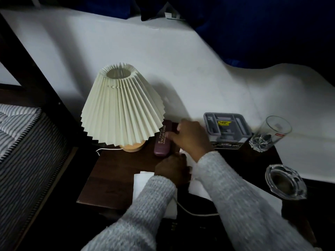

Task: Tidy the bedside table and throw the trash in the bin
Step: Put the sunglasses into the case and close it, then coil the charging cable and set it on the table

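A maroon glasses case lies on the dark wooden bedside table, right of the lamp base. My right hand rests against its right side, fingers touching its lid. My left hand sits just below the case, fingers curled; whether it holds anything is hidden. White tissue paper lies under and beside my left wrist, and more white paper shows between my forearms. No bin is in view.
A pleated cream lamp stands at the table's back left, its white cord trailing forward. A grey boxed item, a drinking glass and a glass ashtray sit to the right. A striped mattress lies left.
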